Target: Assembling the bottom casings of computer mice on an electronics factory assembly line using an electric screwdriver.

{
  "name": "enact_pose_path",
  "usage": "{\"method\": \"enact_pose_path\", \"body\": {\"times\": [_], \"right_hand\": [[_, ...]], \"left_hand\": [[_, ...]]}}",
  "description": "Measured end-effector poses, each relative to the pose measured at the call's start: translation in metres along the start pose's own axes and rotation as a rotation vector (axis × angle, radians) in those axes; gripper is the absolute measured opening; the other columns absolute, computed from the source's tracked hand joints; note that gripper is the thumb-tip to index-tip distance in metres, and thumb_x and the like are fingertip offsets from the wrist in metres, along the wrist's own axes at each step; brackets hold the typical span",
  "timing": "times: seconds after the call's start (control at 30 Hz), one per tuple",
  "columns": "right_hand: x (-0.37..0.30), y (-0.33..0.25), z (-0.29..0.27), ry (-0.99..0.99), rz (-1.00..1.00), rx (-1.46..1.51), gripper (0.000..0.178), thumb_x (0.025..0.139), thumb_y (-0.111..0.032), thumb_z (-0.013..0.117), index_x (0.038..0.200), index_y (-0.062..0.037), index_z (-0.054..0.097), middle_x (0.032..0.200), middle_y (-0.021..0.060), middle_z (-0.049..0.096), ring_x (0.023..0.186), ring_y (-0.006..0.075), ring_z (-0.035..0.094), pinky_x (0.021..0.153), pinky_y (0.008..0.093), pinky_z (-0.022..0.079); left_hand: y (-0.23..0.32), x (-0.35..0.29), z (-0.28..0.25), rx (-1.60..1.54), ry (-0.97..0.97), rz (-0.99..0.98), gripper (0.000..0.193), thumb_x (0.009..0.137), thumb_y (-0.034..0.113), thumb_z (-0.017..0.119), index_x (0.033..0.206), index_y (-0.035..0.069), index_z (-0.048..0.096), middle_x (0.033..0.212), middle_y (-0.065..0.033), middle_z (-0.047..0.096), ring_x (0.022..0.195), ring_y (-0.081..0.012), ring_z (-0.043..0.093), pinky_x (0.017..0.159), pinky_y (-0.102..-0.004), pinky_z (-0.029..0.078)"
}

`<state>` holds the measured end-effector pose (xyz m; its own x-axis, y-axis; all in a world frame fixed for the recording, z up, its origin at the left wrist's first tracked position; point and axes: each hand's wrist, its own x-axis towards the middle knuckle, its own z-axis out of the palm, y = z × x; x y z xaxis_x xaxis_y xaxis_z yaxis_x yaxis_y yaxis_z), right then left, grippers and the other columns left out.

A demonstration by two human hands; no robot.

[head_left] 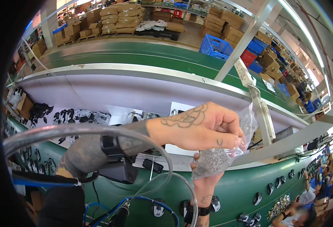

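Note:
A clear plastic bag of small silvery metal pieces (213, 162), which look like screws, hangs tilted in front of me, right of centre. My left hand (208, 128) reaches across from the left and is closed, its thumb and fingers pinching the bag's loose upper plastic. From below, my right hand (208, 183) supports the filled part, with fingers curled round its left side; the bag hides most of its palm. Dark straps circle both arms, and a black box (119, 172) is fixed under the left one.
A clear hose (98, 131) loops across the foreground near blue tubes (166, 212). Mouse-shaped housings (158, 208) stand on the green belt (231, 196). Dark parts line the shelf behind my left arm. A metal post with a power strip (246, 72) rises at right. Another person (297, 215) is at lower right.

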<state>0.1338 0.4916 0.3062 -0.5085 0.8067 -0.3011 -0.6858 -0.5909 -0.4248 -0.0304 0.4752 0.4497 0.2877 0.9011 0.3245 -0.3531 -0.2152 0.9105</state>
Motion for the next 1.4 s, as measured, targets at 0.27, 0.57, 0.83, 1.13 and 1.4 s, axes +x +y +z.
{"method": "enact_pose_path", "body": {"times": [0.27, 0.57, 0.83, 1.13, 1.4], "right_hand": [[0.027, 0.056, 0.060, -0.395, -0.053, -0.144, 0.059, 0.096, -0.052, 0.034, 0.138, -0.0099, 0.034, 0.132, 0.0093, 0.047, 0.118, 0.0243, 0.049, 0.096, 0.0389, 0.044], [0.055, 0.159, 0.074, -0.457, 0.088, -0.281, 0.062, 0.093, -0.034, 0.057, 0.138, -0.0022, 0.029, 0.125, 0.0125, 0.051, 0.107, 0.0203, 0.054, 0.089, 0.0334, 0.046], [-0.020, 0.124, -0.029, -0.231, -0.023, -0.851, 0.027, 0.088, -0.013, 0.064, 0.109, 0.0018, 0.058, 0.096, 0.0072, 0.065, 0.087, 0.0111, 0.061, 0.075, 0.0230, 0.048], [-0.111, 0.051, -0.182, 0.219, -0.024, -1.447, 0.015, 0.086, -0.008, 0.064, 0.096, 0.0014, 0.060, 0.075, 0.0019, 0.061, 0.065, 0.0057, 0.055, 0.059, 0.0200, 0.046], [-0.128, 0.051, -0.177, 0.275, -0.038, -1.527, 0.023, 0.085, -0.023, 0.066, 0.088, -0.0006, 0.063, 0.069, 0.0070, 0.064, 0.060, 0.0129, 0.060, 0.059, 0.0259, 0.049]], "left_hand": [[0.081, -0.059, 0.007, 1.216, 0.441, -0.339, 0.042, 0.090, 0.038, 0.058, 0.109, 0.001, 0.054, 0.109, -0.0123, 0.059, 0.092, -0.0205, 0.059, 0.074, -0.0333, 0.048], [0.072, -0.157, -0.066, 1.181, 0.869, -0.195, 0.028, 0.093, 0.027, 0.055, 0.095, 0.002, 0.066, 0.081, -0.0056, 0.067, 0.071, -0.0115, 0.059, 0.063, -0.0279, 0.048], [0.041, -0.235, -0.136, 1.053, 1.150, -0.226, 0.027, 0.094, 0.025, 0.054, 0.090, 0.001, 0.068, 0.079, -0.0014, 0.067, 0.063, -0.0061, 0.051, 0.061, -0.0218, 0.043], [-0.058, -0.288, -0.185, 1.416, 0.893, -0.570, 0.033, 0.090, 0.030, 0.054, 0.088, -0.001, 0.065, 0.067, -0.0120, 0.059, 0.059, -0.0154, 0.050, 0.057, -0.0331, 0.042], [-0.093, -0.272, -0.175, 1.074, 0.593, -0.789, 0.032, 0.089, 0.028, 0.060, 0.101, -0.001, 0.065, 0.080, -0.0093, 0.065, 0.070, -0.0125, 0.056, 0.064, -0.0282, 0.047]]}}
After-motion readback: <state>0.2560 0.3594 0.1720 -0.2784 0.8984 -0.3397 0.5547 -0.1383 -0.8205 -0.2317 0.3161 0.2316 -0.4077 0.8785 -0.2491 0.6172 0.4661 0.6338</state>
